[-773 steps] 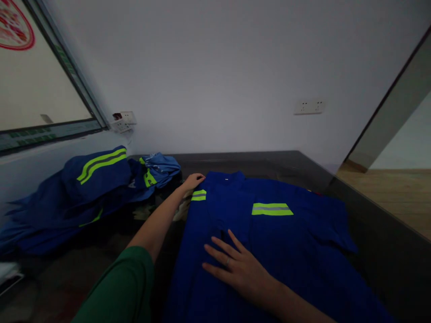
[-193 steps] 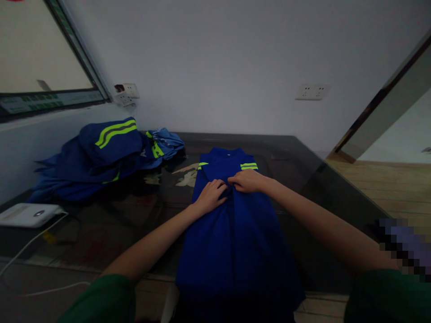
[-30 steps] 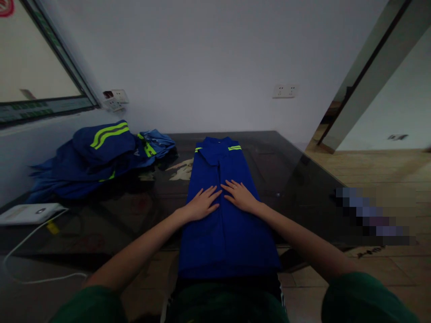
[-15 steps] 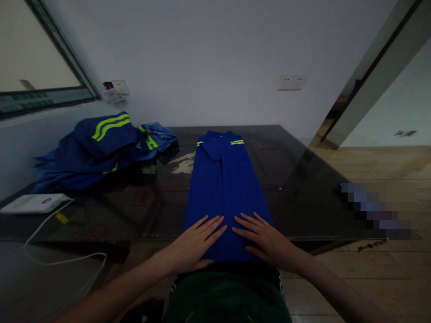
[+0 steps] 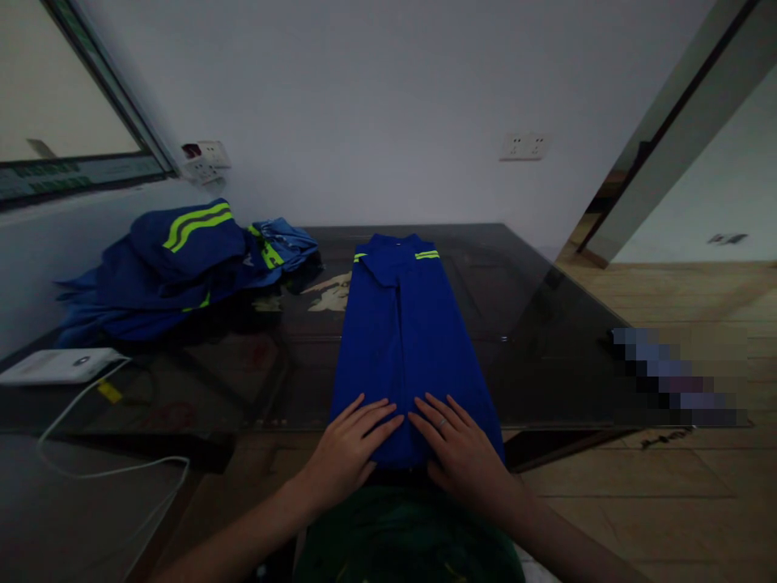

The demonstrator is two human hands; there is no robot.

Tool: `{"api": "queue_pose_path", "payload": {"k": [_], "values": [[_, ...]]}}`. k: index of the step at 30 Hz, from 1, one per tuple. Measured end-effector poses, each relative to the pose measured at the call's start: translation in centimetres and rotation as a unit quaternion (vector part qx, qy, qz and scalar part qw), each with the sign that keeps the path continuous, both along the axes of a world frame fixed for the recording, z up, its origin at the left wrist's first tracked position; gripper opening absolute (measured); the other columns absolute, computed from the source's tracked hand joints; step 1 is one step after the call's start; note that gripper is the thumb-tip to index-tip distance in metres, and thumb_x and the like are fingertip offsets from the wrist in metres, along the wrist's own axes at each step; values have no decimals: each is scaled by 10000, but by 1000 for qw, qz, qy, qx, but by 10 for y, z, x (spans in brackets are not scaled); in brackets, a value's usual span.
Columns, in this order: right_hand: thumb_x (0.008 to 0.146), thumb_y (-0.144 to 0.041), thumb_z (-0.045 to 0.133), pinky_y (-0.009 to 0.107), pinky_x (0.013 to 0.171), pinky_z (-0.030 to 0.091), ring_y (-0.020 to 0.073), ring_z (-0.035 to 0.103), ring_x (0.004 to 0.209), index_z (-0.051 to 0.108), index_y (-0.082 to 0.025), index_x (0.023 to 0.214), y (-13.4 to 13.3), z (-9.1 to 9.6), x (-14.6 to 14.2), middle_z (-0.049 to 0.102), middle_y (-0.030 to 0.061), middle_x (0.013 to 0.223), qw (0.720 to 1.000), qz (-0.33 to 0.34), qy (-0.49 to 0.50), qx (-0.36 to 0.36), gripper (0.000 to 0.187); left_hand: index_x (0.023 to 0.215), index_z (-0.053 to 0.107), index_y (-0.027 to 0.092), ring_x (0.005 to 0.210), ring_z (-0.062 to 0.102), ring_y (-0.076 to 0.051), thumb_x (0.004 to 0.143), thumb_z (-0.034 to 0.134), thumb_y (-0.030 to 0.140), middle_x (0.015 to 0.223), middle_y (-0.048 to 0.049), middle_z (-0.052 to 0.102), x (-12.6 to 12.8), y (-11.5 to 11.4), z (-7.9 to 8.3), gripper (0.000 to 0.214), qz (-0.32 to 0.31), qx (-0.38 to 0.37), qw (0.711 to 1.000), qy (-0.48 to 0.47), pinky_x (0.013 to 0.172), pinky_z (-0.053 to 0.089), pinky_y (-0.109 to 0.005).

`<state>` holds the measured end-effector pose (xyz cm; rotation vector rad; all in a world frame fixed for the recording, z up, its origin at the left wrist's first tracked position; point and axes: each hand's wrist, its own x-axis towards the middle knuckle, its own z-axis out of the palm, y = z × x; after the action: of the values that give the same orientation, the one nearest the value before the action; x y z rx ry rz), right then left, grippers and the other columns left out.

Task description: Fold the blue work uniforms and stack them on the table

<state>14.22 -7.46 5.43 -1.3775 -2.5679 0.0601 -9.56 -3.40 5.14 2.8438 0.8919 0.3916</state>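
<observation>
A blue work jacket (image 5: 406, 324) with neon yellow reflective bands lies folded into a long narrow strip on the dark glass table (image 5: 534, 324), collar at the far end. My left hand (image 5: 349, 449) and my right hand (image 5: 461, 453) lie flat side by side on the jacket's near hem at the table's front edge. The fingers of both hands are stretched out and point away from me.
A heap of more blue garments (image 5: 182, 267) with reflective stripes sits at the table's far left. A white flat device (image 5: 57, 364) with a white cable (image 5: 103, 470) lies at the left edge. Wall sockets (image 5: 525, 146) are behind, a doorway at right.
Over the last second both flat hands slid along the jacket toward me, from its middle down to the near hem. The jacket's sides were folded in earlier.
</observation>
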Motion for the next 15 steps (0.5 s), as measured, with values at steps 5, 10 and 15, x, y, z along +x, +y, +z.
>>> {"api": "queue_pose_path", "payload": {"k": [5,10,15], "values": [[790,-314,665,615,1091,267,330,384,1332,475,-177,1365,-2,-9,-9,463,133,1429,999,-24,22,28,621,1361,423,221,1285,474,-194,635,402,-48,1343,-74,557,3,-6,-2,775,22,15,996,-81,1119,316,-521],[762,-245,692,702,1061,210,359,364,1337,457,-187,1376,-3,-8,-10,442,158,1439,1000,-13,10,21,661,1292,509,225,1269,492,-181,687,362,-48,1313,-60,583,2,-10,0,680,29,-11,987,-155,1114,346,-496],[773,-316,708,736,1051,148,360,358,1339,436,-257,1390,-5,-8,-13,429,148,1450,999,-17,24,39,677,1246,568,228,1242,520,-168,762,326,-25,1289,-42,605,-3,-8,12,597,55,-75,962,-256,1091,400,-436]]}}
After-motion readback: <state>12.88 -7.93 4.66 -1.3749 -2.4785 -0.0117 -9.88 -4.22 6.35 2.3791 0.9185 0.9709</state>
